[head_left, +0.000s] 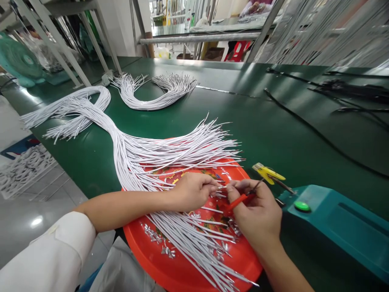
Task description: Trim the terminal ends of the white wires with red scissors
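My left hand is closed in a pinch on the end of a white wire above the red tray. Close against it, my right hand has thumb and forefinger together at the same wire end, where a small shiny metal piece shows. A red-handled tool is tucked in the right hand; its kind cannot be made out. Across the tray lie white wires, with a second bundle of white wires behind the left hand. Small shiny metal pieces are scattered on the tray.
Right of the tray stands a teal machine with a green button and a yellow-jawed part. Another wire bundle lies farther back on the green table. Black cables cross the right side. A green fan stands far left.
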